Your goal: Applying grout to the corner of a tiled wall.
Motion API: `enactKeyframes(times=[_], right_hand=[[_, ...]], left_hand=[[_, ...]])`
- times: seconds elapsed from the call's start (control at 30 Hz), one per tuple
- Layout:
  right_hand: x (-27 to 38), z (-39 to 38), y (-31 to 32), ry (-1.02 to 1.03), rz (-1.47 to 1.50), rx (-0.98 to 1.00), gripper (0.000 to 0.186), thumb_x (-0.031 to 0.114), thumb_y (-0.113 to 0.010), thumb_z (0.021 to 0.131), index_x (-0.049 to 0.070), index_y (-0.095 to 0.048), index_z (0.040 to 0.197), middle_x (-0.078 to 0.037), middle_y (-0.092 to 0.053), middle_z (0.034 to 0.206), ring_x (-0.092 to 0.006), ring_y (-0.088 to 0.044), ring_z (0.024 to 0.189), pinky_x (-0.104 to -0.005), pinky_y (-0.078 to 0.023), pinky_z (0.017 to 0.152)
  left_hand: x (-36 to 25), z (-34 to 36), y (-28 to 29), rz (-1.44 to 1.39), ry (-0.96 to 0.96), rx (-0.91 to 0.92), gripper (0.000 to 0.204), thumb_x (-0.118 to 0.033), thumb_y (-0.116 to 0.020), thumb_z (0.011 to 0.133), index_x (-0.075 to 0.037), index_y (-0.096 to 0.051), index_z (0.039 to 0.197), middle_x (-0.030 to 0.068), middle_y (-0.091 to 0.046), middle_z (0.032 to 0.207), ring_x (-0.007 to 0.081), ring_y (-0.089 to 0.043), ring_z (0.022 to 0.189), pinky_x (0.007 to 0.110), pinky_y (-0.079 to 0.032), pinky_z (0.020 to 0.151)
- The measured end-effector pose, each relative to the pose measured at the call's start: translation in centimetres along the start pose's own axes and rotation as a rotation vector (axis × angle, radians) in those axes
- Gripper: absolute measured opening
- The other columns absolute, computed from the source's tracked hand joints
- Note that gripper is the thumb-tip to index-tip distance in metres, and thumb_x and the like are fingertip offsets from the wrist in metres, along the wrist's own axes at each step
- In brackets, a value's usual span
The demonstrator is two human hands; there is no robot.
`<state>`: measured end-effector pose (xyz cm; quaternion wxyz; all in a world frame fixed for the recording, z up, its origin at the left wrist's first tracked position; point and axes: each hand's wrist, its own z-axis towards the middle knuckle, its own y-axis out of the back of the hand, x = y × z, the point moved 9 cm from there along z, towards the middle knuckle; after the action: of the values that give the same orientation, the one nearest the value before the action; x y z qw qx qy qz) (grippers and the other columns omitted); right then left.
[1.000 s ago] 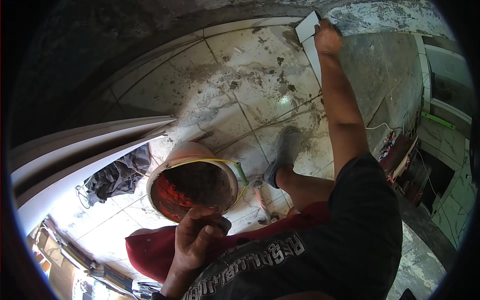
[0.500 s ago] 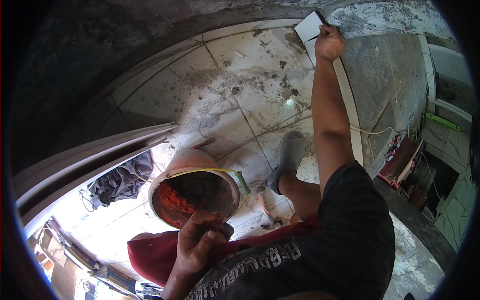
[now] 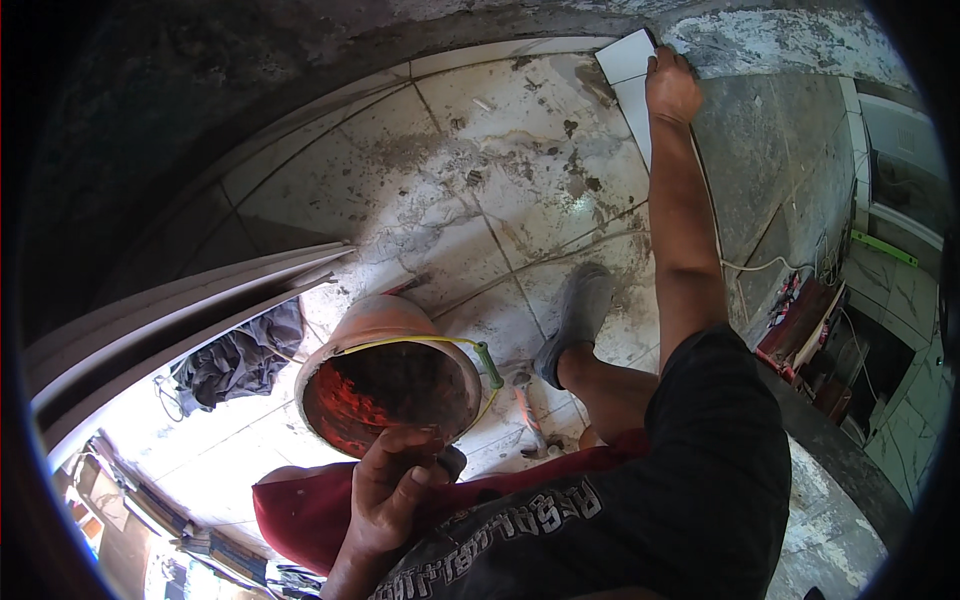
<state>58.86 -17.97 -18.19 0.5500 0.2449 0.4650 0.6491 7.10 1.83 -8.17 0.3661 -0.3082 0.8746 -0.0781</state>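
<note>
At the far right corner of the floor my right hand [image 3: 673, 92] is closed on the edge of a narrow white tile strip [image 3: 632, 108] along the wall's foot. Its end meets a white corner tile piece [image 3: 627, 58] at a thin dark line. My palm and wrist cover part of the strip. Close to my body, my left hand [image 3: 388, 500] is raised with its fingers curled toward the thumb, in front of the bucket's near rim. What it holds, if anything, I cannot make out. The mortar-smeared bucket [image 3: 345, 330] has a yellow handle with a green grip [image 3: 487, 365].
A hammer [image 3: 528, 415] lies on the dirty tiled floor [image 3: 500, 130], right of the bucket. My shoe [image 3: 580, 320] is planted beyond it. Dark cloth [image 3: 245, 360] lies left, below long pale panels [image 3: 190, 300]. A pale cable [image 3: 765, 266] runs at the right.
My right hand has moved slightly right and nearer, and the strip has shifted with it. The dark wedge-shaped gap beside the corner piece has narrowed to a line. My left hand is almost still.
</note>
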Motion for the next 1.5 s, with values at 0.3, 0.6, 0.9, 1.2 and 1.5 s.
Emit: enactKeyframes(times=[0.3, 0.6, 0.9, 1.2, 1.5], right_hand=[[2.0, -2.5, 0.0, 0.237, -0.193, -0.137, 0.03, 0.014, -0.05, 0.077, 0.009, -0.058, 0.105, -0.006, -0.055, 0.091, -0.0238, -0.057, 0.076, -0.0353, -0.051, 0.06], [3.5, -4.1, 1.1, 0.086, -0.222, -0.143, 0.041, 0.011, -0.049, 0.075, -0.004, -0.052, 0.112, -0.012, -0.05, 0.106, -0.0228, -0.056, 0.067, -0.0323, -0.047, 0.057], [1.4, -3.3, 0.2, -0.109, 0.107, 0.061, 0.049, 0.016, -0.057, 0.075, 0.001, -0.043, 0.119, -0.017, -0.047, 0.111, -0.0327, -0.061, 0.076, -0.0405, -0.052, 0.063], [1.2, -1.1, -0.4, 0.032, -0.065, 0.117, 0.02, 0.017, -0.042, 0.084, 0.011, -0.059, 0.093, -0.011, -0.057, 0.088, -0.0314, -0.063, 0.068, -0.0403, -0.052, 0.058], [1.4, 0.5, -0.6, 0.115, -0.106, 0.217, 0.017, 0.02, -0.041, 0.085, 0.012, -0.053, 0.093, -0.015, -0.064, 0.081, -0.0344, -0.063, 0.071, -0.0459, -0.051, 0.061]], left_hand=[[-0.9, -0.3, -1.0, -0.049, -0.076, 0.072, 0.032, -0.013, -0.055, 0.085, 0.003, -0.046, 0.111, 0.0102, -0.056, 0.092, 0.0161, -0.053, 0.081, 0.03, -0.044, 0.074], [-0.3, -0.4, -1.4, -0.085, 0.04, 0.064, 0.041, -0.025, -0.059, 0.08, 0.003, -0.048, 0.109, 0.014, -0.053, 0.11, 0.0204, -0.055, 0.097, 0.032, -0.044, 0.083], [0.0, -0.9, -0.7, -0.035, 0.022, 0.027, 0.043, -0.027, -0.061, 0.079, 0.001, -0.049, 0.109, 0.0136, -0.053, 0.108, 0.0214, -0.055, 0.096, 0.033, -0.044, 0.083], [-0.2, -0.8, -0.6, -0.07, 0.001, 0.032, 0.042, -0.027, -0.061, 0.08, 0.002, -0.049, 0.109, 0.0141, -0.052, 0.109, 0.021, -0.055, 0.097, 0.032, -0.043, 0.083], [0.4, -1.0, -0.5, -0.131, -0.045, 0.096, 0.031, -0.012, -0.055, 0.083, 0.003, -0.048, 0.11, 0.0119, -0.047, 0.112, 0.0177, -0.051, 0.095, 0.031, -0.041, 0.084]])
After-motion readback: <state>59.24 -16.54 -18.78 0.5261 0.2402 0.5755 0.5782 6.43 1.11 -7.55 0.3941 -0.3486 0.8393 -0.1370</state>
